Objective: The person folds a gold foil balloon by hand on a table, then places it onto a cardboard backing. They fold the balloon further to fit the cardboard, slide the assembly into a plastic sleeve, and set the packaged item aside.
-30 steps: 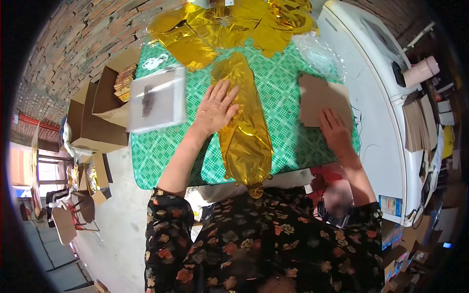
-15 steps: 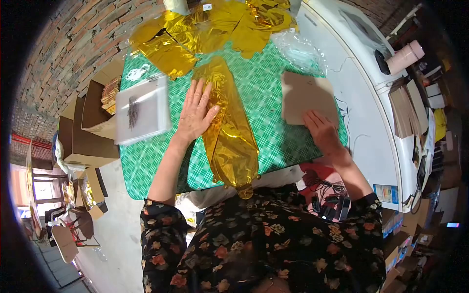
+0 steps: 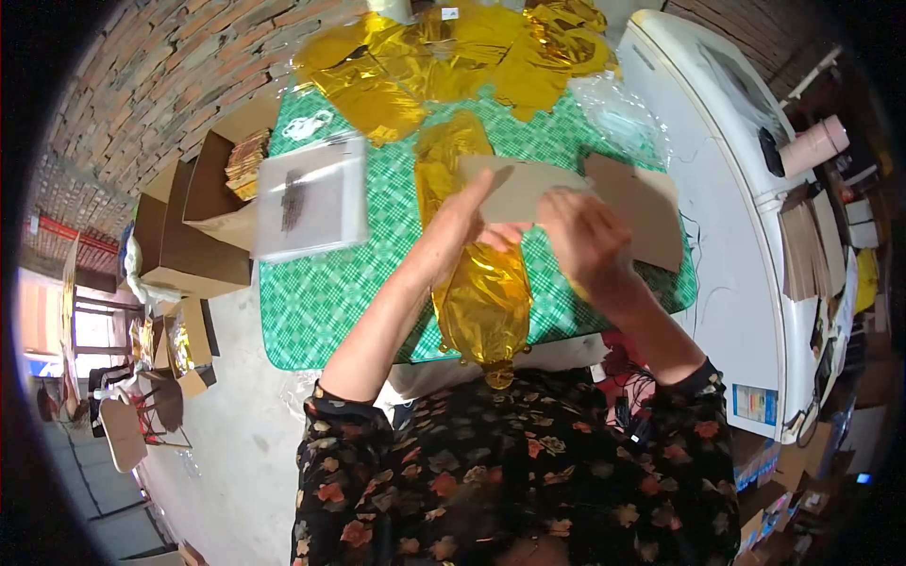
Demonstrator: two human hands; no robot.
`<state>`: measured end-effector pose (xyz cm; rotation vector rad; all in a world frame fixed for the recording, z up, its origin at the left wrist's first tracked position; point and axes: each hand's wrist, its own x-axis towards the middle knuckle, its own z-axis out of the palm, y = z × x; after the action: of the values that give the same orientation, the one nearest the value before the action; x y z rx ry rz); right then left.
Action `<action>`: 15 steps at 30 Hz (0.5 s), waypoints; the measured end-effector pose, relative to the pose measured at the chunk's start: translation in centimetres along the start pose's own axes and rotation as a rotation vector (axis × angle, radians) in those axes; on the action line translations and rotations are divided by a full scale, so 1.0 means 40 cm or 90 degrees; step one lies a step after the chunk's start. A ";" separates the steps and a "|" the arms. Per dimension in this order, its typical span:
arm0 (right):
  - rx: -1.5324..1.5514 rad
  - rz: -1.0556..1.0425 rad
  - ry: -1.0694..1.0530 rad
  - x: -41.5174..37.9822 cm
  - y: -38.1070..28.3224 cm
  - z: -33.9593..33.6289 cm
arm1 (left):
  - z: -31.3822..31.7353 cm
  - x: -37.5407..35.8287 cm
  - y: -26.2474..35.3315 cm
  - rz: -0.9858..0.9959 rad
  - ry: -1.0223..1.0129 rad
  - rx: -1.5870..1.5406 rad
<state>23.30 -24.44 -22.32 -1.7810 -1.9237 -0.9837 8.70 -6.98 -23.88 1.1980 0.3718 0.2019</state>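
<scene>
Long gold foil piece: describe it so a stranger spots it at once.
Find the table in the green checked cloth. The long gold foil piece runs down its middle to the near edge, ending in a narrow tip. Unlike the gold sheets spread across the far end, it lies singly, lengthwise.

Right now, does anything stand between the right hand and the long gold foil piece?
Yes: the card and the left hand stand between the right hand and the far half of the foil piece. Nearer the body, only green tablecloth shows.
</scene>
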 end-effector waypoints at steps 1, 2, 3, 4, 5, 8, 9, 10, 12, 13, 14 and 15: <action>0.025 -0.003 0.028 0.025 -0.022 0.024 | 0.001 0.005 0.007 0.022 0.042 -0.083; 0.050 -0.007 0.056 0.045 -0.037 0.046 | -0.012 0.006 0.018 0.020 0.087 -0.093; 0.042 -0.024 0.045 0.061 -0.040 0.064 | -0.033 0.004 0.029 0.017 0.132 -0.104; 0.032 -0.042 0.035 0.078 -0.038 0.083 | -0.056 0.000 0.040 0.014 0.176 -0.114; 0.023 -0.058 0.025 0.091 -0.036 0.103 | -0.083 -0.004 0.044 0.021 0.170 -0.146; 0.040 -0.069 -0.008 0.081 -0.047 0.204 | -0.178 0.011 0.012 0.012 0.173 -0.024; 0.042 -0.056 -0.046 0.069 -0.056 0.233 | -0.221 0.030 -0.017 -0.012 0.190 -0.005; 0.044 -0.060 -0.062 0.064 -0.064 0.255 | -0.224 0.029 -0.018 -0.027 0.210 0.013; 0.049 -0.068 -0.094 0.054 -0.074 0.291 | -0.229 0.027 -0.022 -0.057 0.249 0.047; 0.046 -0.079 -0.086 0.056 -0.077 0.294 | -0.241 0.034 -0.024 -0.078 0.232 0.049; 0.044 -0.083 -0.092 0.057 -0.078 0.296 | -0.249 0.036 -0.029 -0.065 0.233 0.069; 0.043 -0.088 -0.098 0.059 -0.081 0.296 | -0.257 0.038 -0.035 -0.054 0.234 0.088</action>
<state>22.23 -14.58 -29.89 -1.7524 -2.1720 -0.8349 6.08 1.97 -28.66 1.2787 0.7671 0.3287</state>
